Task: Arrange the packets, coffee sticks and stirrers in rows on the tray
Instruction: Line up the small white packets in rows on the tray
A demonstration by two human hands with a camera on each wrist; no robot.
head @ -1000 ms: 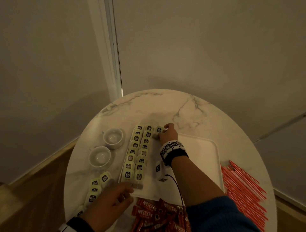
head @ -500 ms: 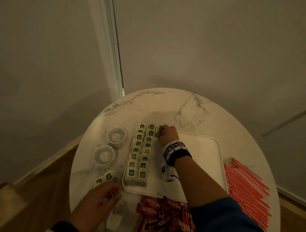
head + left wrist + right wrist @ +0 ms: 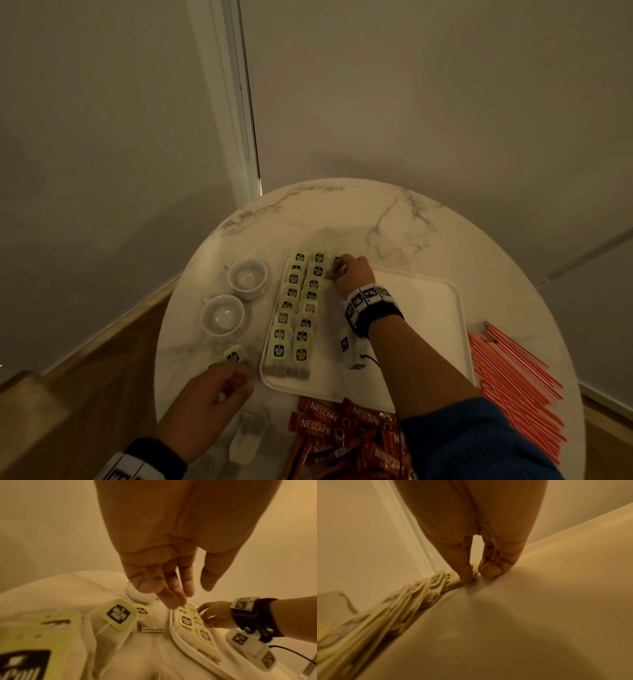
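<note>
resting on a round white marble-patterned bench [image 3: 342, 219]: one white rounded-rectangle tray [image 3: 431, 308], centre of the head frame. along the tray's left side, two rows of pale green-tagged tea bag packets [image 3: 298, 308], overlapped, running from near edge to far edge. right hand [image 3: 354, 274], at the far end of the tray just right of those rows, fingertips pinching one further tea bag packet [image 3: 334, 270] against the tray floor; in the right wrist view the forefinger [image 3: 466, 573] presses down on it and the thumb stands just beside. left hand [image 3: 212, 401], lower left of the head frame, off the tray over the bench, fingers loosely bent and apart in the left wrist view, holding nothing that can be made out. loose green-tagged tea bag packets [image 3: 233, 356] lie on the bench just beyond the left hand, near the tray's near left corner. two small white ceramic cups [image 3: 222, 313], left of the tray. heap of red nescafe coffee sticks [image 3: 329, 431], bottom centre, below the tray. spread of thin red stirrers [image 3: 513, 383], right of the tray on the bench. black wrist straps with white marker blocks on both wrists; blue sleeve on the right arm.
</note>
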